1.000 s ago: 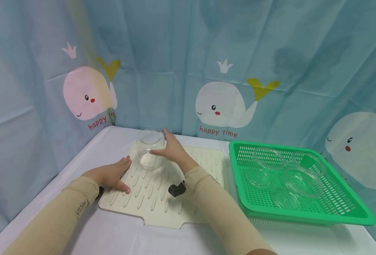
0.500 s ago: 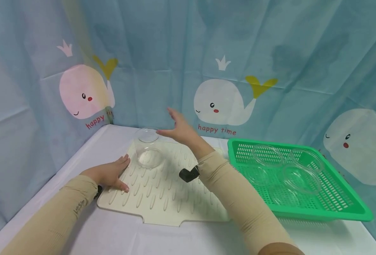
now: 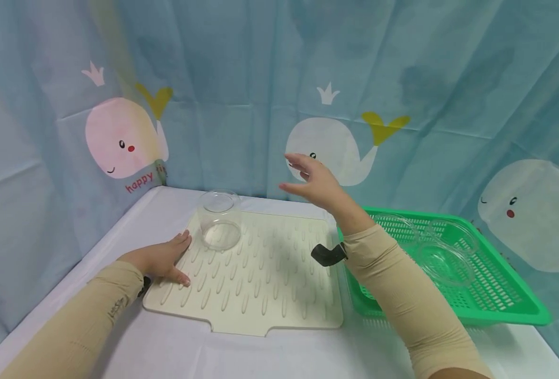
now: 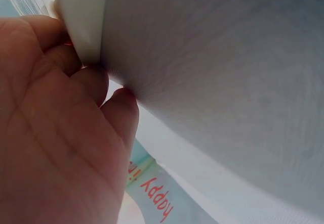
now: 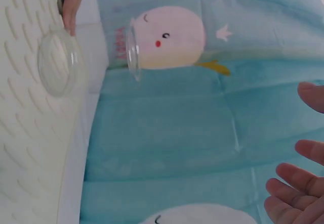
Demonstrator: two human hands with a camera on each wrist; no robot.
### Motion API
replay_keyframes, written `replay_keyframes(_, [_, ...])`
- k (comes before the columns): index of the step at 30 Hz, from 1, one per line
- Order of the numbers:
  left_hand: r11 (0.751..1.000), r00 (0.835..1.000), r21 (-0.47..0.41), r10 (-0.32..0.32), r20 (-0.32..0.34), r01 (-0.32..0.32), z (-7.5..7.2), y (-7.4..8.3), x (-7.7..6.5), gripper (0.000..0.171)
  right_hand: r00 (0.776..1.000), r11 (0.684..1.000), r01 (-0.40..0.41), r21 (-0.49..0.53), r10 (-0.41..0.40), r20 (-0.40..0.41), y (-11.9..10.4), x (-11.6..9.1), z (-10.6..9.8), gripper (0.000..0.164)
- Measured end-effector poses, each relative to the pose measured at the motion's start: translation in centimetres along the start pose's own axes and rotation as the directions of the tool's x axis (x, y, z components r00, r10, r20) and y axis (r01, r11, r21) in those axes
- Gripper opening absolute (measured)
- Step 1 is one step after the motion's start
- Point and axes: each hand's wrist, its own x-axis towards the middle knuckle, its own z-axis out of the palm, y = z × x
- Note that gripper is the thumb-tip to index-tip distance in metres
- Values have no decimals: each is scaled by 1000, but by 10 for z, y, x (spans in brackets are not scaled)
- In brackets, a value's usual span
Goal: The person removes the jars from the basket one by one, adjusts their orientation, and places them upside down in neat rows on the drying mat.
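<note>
A clear round container (image 3: 220, 220), see-through and cylindrical, stands on the far left corner of a cream ridged board (image 3: 265, 279). In the right wrist view the same container (image 5: 59, 64) shows a ring at each end. My left hand (image 3: 163, 258) rests on the board's left edge, thumb spread from the fingers. Its fingertips meet that edge in the left wrist view, where the palm of the left hand (image 4: 66, 128) faces the camera. Raised above the board's far right side, my right hand (image 3: 317, 183) holds nothing. Fingers and thumb of the right hand (image 5: 298, 183) are parted.
At the right stands a green slotted basket (image 3: 511, 279) with several clear round containers (image 3: 445, 263) inside; my right forearm covers part of it. A white cloth (image 3: 166, 342) lies under everything. Blue whale-print curtains (image 3: 241, 137) hang close behind and at the left.
My right hand has let go of the clear container and moved up and right, towards the basket side. The container stays on the board. The left hand has kept its place.
</note>
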Motion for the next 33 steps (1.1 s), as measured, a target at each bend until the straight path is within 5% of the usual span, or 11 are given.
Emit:
replay_keyframes(15, [1000,1000,6,-1,5,1,0,1,-2,129,973,977,-215,-15,213,-84,59,-79,-80,60])
replay_keyframes(24, [1000,1000,-1,-5,8,5,0,1,-2,130,952,937,-293,-190,305,35,97,-121,-114,74])
replay_keyframes(33, [1000,1000,16,9,-2,-9,0,0,-1,129,904,895,-387,-224,416,101,127,-144,-130,89])
